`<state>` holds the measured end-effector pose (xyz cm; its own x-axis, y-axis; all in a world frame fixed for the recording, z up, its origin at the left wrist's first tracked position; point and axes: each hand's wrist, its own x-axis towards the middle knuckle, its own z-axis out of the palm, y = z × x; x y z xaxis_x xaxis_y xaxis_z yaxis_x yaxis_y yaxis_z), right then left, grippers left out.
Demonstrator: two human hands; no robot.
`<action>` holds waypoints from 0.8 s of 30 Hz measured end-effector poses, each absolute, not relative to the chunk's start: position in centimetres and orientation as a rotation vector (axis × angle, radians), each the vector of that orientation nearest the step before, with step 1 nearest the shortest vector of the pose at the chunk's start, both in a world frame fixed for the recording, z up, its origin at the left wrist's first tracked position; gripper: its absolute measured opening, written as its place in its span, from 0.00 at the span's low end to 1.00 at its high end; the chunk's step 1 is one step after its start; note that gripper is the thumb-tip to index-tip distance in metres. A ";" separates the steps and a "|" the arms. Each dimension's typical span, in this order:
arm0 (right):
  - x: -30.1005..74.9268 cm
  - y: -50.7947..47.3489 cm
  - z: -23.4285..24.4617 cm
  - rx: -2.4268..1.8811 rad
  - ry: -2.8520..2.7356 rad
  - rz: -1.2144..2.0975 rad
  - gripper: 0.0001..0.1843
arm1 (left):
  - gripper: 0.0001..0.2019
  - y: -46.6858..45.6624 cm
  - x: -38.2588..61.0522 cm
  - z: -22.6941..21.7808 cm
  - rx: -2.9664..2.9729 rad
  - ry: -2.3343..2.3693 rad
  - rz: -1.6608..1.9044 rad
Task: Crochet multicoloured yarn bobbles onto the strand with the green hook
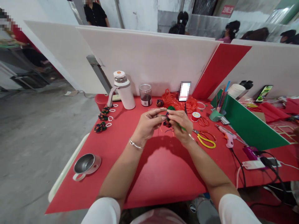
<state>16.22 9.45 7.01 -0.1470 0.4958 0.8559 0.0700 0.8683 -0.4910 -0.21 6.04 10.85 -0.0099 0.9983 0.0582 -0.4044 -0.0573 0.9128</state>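
Observation:
My left hand [148, 123], with a bracelet at the wrist, is closed in a pinch on the edge of a small dark multicoloured yarn piece [166, 123]. My right hand [181, 124] is closed around a thin green-handled tool, which looks like a crochet hook [181, 127], and its fingertips meet the yarn piece. The hook's tip is hidden among the fingers. Just behind the hands sits a green yarn ball [171, 108]. Several finished-looking yarn pieces with white bead loops [100, 127] lie in a row at the table's left.
On the red table [163, 180] stand a metal cup [86, 165], a white thermos [125, 93] and a jar [145, 95]. Yellow-handled scissors [206, 140], a thread spool [195, 116], a pink glue gun [227, 135] and a power strip [254, 164] are rightward. A phone [184, 91] leans behind.

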 end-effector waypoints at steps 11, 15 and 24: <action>18.1 11.8 7.3 -0.292 -1.473 1.352 0.11 | 0.17 5.7 -1.3 11.3 1.087 0.966 1.310; 19.7 11.8 8.2 -0.305 -1.669 1.281 0.07 | 0.14 5.5 -1.2 11.6 1.179 1.037 1.319; 21.0 9.9 10.9 -0.521 -2.096 0.734 0.08 | 0.10 5.7 -0.3 10.6 1.463 1.256 1.447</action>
